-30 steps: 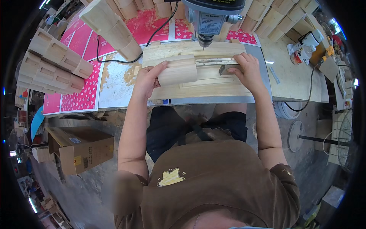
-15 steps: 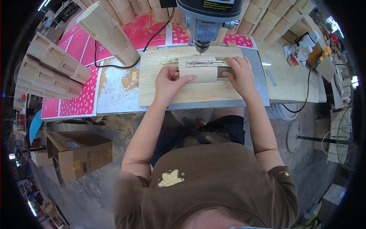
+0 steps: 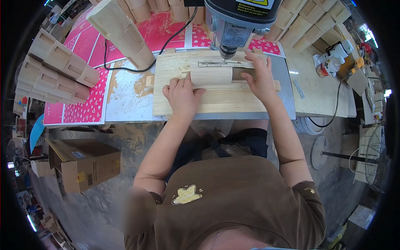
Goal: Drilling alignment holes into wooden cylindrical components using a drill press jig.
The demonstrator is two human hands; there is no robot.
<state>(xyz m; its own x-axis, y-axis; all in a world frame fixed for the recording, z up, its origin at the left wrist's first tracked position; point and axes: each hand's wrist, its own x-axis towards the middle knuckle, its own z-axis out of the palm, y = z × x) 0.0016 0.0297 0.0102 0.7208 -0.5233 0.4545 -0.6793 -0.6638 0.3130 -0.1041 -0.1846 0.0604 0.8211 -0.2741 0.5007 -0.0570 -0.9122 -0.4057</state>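
A pale wooden block point(image 3: 211, 76) with a rounded face lies on the flat wooden board point(image 3: 225, 101). Along its top runs a narrow slotted metal strip point(image 3: 216, 64). My left hand point(image 3: 183, 96) is at the block's left end, its fingers curled against that end and the thumb by the near edge. At the right end, my right hand point(image 3: 261, 79) is lifted with its fingers spread. Its thumb is close to a dark grey piece point(image 3: 238, 75) by the block. The drill press chuck point(image 3: 228, 53) points down just above the strip.
The drill press head point(image 3: 246, 16) stands over the board's far side. Stacked wooden blocks point(image 3: 58, 68) fill the left, with one tall stack point(image 3: 121, 33) nearer. A black cable point(image 3: 166, 46) crosses the pink sheet. White containers point(image 3: 327, 64) stand right; a cardboard box point(image 3: 89, 164) lies on the floor.
The block has shifted slightly left. My left hand has moved lower, its fingers curling at the block's end. My right hand has let go of the right end and its fingers have opened upward.
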